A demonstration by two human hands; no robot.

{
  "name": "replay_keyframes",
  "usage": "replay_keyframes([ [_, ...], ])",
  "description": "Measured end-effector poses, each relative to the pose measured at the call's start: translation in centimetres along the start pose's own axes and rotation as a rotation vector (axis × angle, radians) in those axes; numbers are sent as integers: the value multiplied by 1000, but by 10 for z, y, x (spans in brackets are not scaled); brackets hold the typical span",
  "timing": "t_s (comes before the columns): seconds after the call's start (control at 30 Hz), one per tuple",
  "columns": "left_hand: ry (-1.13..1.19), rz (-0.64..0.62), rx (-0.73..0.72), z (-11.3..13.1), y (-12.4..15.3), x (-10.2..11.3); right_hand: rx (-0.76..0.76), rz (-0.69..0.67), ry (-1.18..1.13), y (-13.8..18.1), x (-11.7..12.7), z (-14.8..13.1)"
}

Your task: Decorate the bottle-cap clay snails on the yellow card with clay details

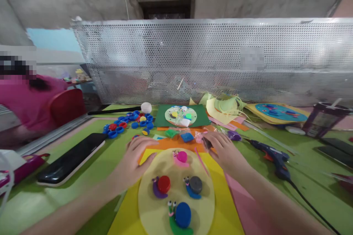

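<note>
A pale yellow foam oval (154, 205) lies on yellow paper (124, 220) in front of me. It carries several bottle-cap snails: red (163, 184), grey (195, 184), blue (182, 214) and pink (181, 156). My left hand (138, 158) rests flat with fingers spread on the oval's upper left edge. My right hand (223, 148) lies at the oval's upper right, fingers curled round a small dark object (207, 143) that I cannot name.
Blue and red bottle caps (129, 121) are scattered at the back left. A black phone (71, 158) lies left, a blue glue gun (273, 156) with its cord right. A green sheet with a decorated disc (180, 115) lies behind. A perforated metal screen (215, 62) walls the back. A person in pink (24, 102) sits far left.
</note>
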State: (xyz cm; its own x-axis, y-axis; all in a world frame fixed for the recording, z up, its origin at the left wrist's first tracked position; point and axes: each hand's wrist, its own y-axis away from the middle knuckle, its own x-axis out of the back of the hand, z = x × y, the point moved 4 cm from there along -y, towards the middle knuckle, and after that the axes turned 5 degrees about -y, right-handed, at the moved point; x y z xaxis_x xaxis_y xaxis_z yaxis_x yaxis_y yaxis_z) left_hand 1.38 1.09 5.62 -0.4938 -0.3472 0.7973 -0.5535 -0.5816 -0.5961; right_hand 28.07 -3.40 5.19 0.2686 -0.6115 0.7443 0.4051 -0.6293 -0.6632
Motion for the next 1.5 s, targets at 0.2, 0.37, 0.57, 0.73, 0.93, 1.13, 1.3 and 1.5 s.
replay_keyframes([
  [0.2, 84, 51, -242, 65, -11, 9, 133, 119, -128, -3, 13, -35],
  [0.37, 156, 79, -217, 87, -21, -2, 138, 160, -186, -2, 22, -43],
  [0.57, 197, 109, -133, 78, -20, -14, 121, 137, -274, -2, 30, -50],
  [0.73, 214, 133, -129, 81, -17, -16, 132, 97, -325, -2, 27, -55],
  [0.93, 191, 117, -137, 80, -20, -13, 168, 90, -327, -2, 30, -58],
  [1.13, 146, 97, -88, 74, -20, -12, 132, 58, -389, -1, 31, -57],
  [1.3, 173, 92, -21, 75, -17, -11, 57, 7, -454, 1, 29, -58],
  [1.5, 269, 107, 32, 71, -21, -13, 34, 45, -503, 4, 30, -60],
])
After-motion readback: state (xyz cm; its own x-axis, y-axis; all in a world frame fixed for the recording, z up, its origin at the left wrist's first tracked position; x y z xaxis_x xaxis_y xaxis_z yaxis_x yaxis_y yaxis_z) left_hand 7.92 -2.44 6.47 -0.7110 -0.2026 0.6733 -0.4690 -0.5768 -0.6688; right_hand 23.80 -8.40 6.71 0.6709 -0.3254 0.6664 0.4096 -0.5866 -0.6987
